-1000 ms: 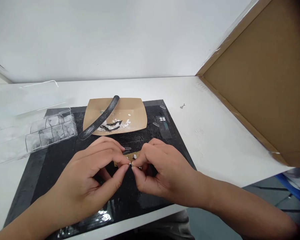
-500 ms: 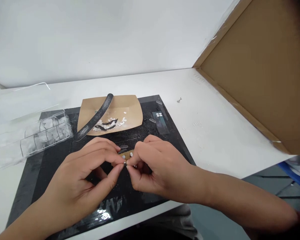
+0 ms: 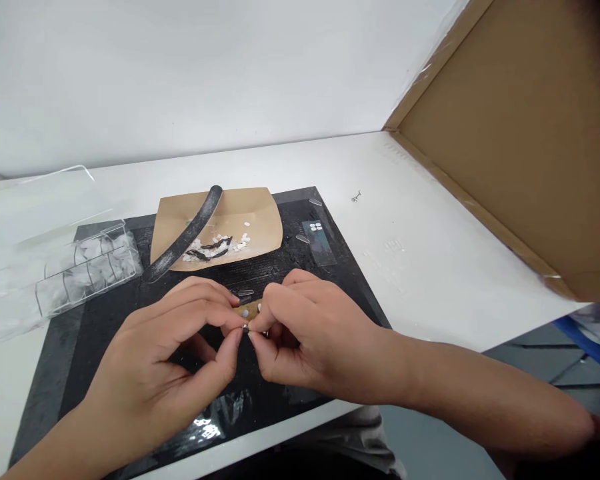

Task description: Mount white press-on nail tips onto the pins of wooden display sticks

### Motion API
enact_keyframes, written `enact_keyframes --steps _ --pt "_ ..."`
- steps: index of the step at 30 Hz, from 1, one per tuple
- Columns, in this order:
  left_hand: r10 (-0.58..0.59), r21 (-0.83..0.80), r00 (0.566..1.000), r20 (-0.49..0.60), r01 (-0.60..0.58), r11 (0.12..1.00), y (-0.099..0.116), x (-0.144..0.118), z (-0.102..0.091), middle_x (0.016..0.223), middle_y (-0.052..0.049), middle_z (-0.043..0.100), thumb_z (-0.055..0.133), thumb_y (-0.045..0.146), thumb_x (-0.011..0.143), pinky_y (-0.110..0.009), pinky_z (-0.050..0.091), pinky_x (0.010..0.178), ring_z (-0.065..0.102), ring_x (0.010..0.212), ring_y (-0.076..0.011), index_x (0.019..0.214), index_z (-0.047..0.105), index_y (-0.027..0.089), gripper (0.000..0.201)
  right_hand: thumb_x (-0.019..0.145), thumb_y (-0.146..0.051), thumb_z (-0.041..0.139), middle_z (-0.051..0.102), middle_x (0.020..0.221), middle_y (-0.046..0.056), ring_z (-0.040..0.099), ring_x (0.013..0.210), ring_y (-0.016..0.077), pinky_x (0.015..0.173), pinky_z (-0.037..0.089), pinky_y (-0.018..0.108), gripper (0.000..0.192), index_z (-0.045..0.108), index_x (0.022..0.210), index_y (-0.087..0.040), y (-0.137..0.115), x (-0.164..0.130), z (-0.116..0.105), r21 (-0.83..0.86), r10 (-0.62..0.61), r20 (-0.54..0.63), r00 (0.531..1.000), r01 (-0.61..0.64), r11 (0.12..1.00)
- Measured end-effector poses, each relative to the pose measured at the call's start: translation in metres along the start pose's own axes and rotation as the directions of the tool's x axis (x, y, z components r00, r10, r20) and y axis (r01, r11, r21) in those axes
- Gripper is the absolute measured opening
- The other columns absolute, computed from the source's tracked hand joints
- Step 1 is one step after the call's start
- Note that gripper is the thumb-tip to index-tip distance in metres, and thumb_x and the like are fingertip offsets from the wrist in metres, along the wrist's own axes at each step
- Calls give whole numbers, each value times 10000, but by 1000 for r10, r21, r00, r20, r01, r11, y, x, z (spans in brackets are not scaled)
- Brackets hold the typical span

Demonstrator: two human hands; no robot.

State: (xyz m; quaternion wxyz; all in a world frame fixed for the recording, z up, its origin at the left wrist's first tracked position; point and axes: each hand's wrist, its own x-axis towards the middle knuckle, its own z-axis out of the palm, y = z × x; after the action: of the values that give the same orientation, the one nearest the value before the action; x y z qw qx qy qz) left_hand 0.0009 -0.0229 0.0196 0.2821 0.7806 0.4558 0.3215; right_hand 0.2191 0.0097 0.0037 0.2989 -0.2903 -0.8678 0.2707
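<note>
1. Nearest us, grey cloth shows below the table edge, cut off by the frame.
2. Our left hand and right hand meet in front of us, thumb and forefinger pinched narrowly on each, with a small dark-and-pale piece between the fingertips; they cover so much of it that we cannot make out its shape.
3. Just behind the fingers lies a brown strip bearing pale dots, its right part hidden by our right hand.
4. Under everything here is a black mat, glossy near the front.
5. On our left, a clear compartment case overlaps the mat; its compartments hold whitish, crumpled-looking contents (too blurred for us to name), and its left end fades into glare.
6. Past our hands, a tan paper tray contains white bits and curled black strips; a dark file slants across it, overhanging the front left.
7. To the tray's right, we see a clear film carrying four white ovals.
8. Farther off, a small silvery piece lies on the white table, near a cardboard box cropped at the right.
</note>
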Motion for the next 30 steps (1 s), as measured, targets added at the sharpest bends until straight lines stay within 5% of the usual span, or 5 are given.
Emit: enact_keyframes --steps 9,16,21,30 --pt "-39 -38 999 -3 39 999 -2 -2 1 941 -30 751 660 157 923 -267 689 729 734 1094 -245 975 756 283 167 927 -133 587 533 637 -106 466 561 85 738 424 279 160 491 838 -224 -1 0 -2 24 19 25 999 -20 1000" --pt "-97 -158 995 13 98 983 -5 -7 -1 1041 -62 748 663 134 944 -156 611 490 729 1093 -243 1024 757 272 185 971 -162 624 670 723 -75 585 621 105 808 468 300 85 583 925 -221 4 2 -10 80 41 83 996 -48 996" --pt "-194 -339 979 69 206 918 -11 -9 -5 1186 -90 714 677 195 979 -177 644 468 731 1149 -286 1071 782 274 160 1044 -186 638 794 918 -22 713 815 132 862 496 309 35 639 1053 -220 7 6 -17 142 10 96 995 -24 990" --pt "-230 -455 968 102 251 855 -10 -3 -5 1123 -81 721 733 257 964 -228 679 465 751 777 -176 973 803 231 75 1058 -172 639 773 921 -13 731 801 113 773 525 258 51 635 1104 -195 8 6 -15 175 12 56 998 -21 984"
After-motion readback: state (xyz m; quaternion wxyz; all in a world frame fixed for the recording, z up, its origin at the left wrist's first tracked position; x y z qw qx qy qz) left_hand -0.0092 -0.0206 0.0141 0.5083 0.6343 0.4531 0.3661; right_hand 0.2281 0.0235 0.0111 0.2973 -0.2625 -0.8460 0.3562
